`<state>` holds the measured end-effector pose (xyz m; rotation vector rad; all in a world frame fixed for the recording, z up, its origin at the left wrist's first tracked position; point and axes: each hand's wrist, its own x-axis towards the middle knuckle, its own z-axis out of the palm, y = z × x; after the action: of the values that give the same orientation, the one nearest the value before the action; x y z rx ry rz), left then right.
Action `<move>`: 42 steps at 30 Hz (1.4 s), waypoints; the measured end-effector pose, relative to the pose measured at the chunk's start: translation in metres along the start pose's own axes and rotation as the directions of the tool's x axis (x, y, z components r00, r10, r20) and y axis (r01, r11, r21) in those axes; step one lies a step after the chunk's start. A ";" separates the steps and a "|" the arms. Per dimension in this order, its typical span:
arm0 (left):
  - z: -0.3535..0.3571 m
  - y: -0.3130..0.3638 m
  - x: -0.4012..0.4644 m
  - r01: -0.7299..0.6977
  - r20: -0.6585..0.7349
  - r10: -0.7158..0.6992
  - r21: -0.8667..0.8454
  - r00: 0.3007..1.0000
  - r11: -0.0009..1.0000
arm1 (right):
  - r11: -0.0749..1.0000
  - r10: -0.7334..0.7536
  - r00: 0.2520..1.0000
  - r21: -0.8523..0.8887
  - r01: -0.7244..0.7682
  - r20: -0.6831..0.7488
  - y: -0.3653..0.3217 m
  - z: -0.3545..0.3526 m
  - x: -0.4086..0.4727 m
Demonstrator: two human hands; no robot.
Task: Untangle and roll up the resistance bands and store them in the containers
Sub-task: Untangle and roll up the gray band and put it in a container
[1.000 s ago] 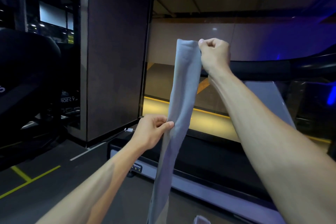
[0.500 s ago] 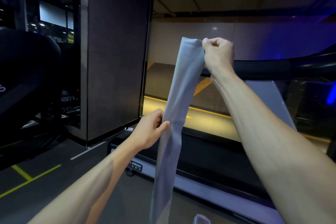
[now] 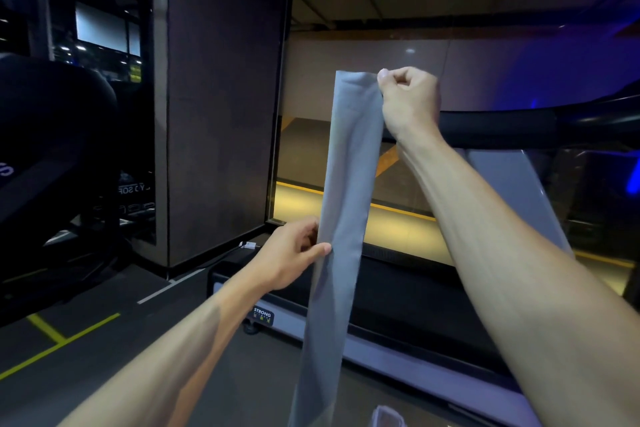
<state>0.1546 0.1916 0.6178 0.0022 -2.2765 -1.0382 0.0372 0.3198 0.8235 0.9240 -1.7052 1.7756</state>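
Fingers of the right hand (image 3: 410, 100) are curled into a tight fist at the upper centre of the frame, pinching the top right corner of the grey resistance band (image 3: 341, 218). Lower down, at the centre of the frame, the left hand (image 3: 291, 255) grips the band's left edge, thumb lying across the front and the other fingers tucked behind. Held by these 2 hands, the band hangs as a flat, wide strip from the upper centre down and out through the bottom edge, leaning slightly to the lower left. Behind it a treadmill (image 3: 398, 333) crosses the lower right, its dark handrail (image 3: 519, 126) running behind the right wrist. Yellow floor lines (image 3: 62, 340) mark the lower left.
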 end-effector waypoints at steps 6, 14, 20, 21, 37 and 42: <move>0.001 -0.004 -0.004 0.057 -0.020 -0.056 0.031 0.998 0.998 | 1.000 0.015 1.000 0.010 -0.016 0.013 0.005 -0.001 0.001; 0.004 -0.006 0.001 0.260 -0.031 -0.267 -0.157 0.963 0.953 | 0.998 0.004 1.000 0.057 -0.006 0.027 0.009 0.001 0.002; 0.013 -0.012 0.000 0.322 0.028 -0.330 -0.317 0.944 0.892 | 0.994 -0.029 0.999 0.102 0.026 0.026 0.001 -0.002 0.007; 0.016 -0.014 -0.001 0.323 0.032 -0.331 -0.320 0.943 0.891 | 0.994 -0.036 0.999 0.105 0.034 0.026 0.000 -0.003 0.008; 0.033 -0.022 -0.008 0.330 0.070 -0.344 -0.515 0.936 0.791 | 0.987 -0.015 1.000 0.157 0.012 0.019 0.005 -0.004 0.014; 0.035 -0.025 -0.005 0.373 0.124 -0.362 -0.503 0.924 0.780 | 0.976 -0.002 0.999 0.217 -0.009 0.048 0.005 -0.005 0.012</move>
<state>0.1338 0.1992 0.5807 0.2238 -1.9788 -1.8477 0.0246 0.3236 0.8293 1.0634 -1.5636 1.9864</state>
